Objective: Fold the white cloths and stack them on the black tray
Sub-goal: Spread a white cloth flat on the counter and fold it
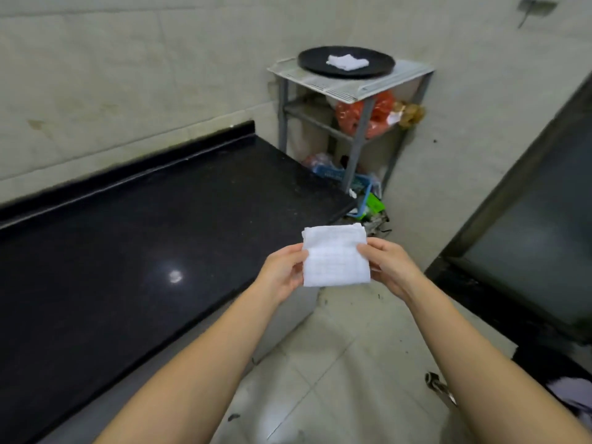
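A folded white cloth (pixel 334 256) is held in the air in front of me, past the near right corner of the black counter. My left hand (pixel 283 270) pinches its left edge and my right hand (pixel 386 267) pinches its right edge. Further away, a round black tray (pixel 309 60) rests on top of a grey metal rack. One folded white cloth (pixel 347 61) lies at the tray's middle.
A black stone counter (pixel 128 251) runs along the tiled wall on my left. The metal rack (pixel 352 91) stands in the corner with an orange bag (pixel 365 116) on its shelf and a blue basket (pixel 349 184) below. A dark-framed door (pixel 528 225) is at right.
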`<action>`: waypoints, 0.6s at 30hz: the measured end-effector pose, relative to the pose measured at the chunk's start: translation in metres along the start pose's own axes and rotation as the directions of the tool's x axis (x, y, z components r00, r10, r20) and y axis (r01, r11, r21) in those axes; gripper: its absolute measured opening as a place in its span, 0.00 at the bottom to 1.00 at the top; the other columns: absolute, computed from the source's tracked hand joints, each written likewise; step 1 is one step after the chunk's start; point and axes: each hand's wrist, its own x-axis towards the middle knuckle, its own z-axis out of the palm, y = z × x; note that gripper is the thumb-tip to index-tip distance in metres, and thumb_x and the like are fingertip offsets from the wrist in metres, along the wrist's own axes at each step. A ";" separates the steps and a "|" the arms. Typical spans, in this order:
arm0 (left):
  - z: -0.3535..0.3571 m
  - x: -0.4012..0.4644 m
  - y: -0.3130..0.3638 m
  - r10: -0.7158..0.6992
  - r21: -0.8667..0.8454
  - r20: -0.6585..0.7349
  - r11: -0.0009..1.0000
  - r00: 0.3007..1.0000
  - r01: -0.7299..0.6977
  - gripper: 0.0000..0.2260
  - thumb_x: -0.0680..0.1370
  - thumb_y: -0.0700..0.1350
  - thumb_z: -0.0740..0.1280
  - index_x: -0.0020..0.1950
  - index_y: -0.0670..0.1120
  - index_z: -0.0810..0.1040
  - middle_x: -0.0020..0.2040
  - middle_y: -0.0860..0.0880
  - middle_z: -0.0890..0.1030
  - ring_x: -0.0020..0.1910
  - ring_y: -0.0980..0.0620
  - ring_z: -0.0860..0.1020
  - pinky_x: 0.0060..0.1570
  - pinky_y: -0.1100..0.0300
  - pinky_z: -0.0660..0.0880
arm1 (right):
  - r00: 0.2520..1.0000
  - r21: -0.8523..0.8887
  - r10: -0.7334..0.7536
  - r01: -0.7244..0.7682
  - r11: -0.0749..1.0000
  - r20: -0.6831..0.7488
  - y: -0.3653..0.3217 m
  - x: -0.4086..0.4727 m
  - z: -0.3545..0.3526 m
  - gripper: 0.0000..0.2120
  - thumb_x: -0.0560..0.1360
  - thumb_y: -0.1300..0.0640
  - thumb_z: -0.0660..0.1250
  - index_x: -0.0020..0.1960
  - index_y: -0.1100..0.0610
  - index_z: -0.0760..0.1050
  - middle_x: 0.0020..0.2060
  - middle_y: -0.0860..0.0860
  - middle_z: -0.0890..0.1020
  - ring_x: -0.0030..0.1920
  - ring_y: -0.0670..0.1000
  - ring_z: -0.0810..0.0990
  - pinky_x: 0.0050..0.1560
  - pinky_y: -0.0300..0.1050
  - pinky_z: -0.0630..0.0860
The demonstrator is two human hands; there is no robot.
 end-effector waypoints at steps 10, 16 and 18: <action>0.138 0.129 0.029 0.024 0.124 0.047 0.992 0.999 -0.029 0.06 0.78 0.36 0.63 0.52 0.44 0.75 0.44 0.47 0.79 0.41 0.51 0.76 0.43 0.55 0.77 | 0.993 0.037 -0.069 0.073 0.997 -0.098 -0.057 0.109 -0.124 0.11 0.78 0.61 0.63 0.58 0.63 0.77 0.42 0.57 0.80 0.39 0.54 0.77 0.35 0.42 0.73; 0.200 0.245 0.105 0.122 0.137 0.074 0.982 0.990 -0.131 0.07 0.78 0.37 0.63 0.55 0.44 0.76 0.43 0.47 0.79 0.41 0.51 0.77 0.49 0.52 0.75 | 0.991 0.074 -0.109 0.115 0.991 -0.081 -0.136 0.235 -0.161 0.09 0.78 0.61 0.62 0.56 0.58 0.77 0.40 0.50 0.82 0.36 0.47 0.80 0.31 0.37 0.75; 0.222 0.277 0.139 0.175 0.169 0.066 0.968 0.982 -0.184 0.08 0.78 0.39 0.64 0.57 0.44 0.76 0.45 0.46 0.80 0.42 0.50 0.76 0.52 0.51 0.75 | 0.989 0.073 -0.138 0.142 0.987 -0.061 -0.171 0.274 -0.170 0.08 0.78 0.61 0.63 0.54 0.58 0.78 0.39 0.50 0.83 0.34 0.48 0.79 0.34 0.38 0.72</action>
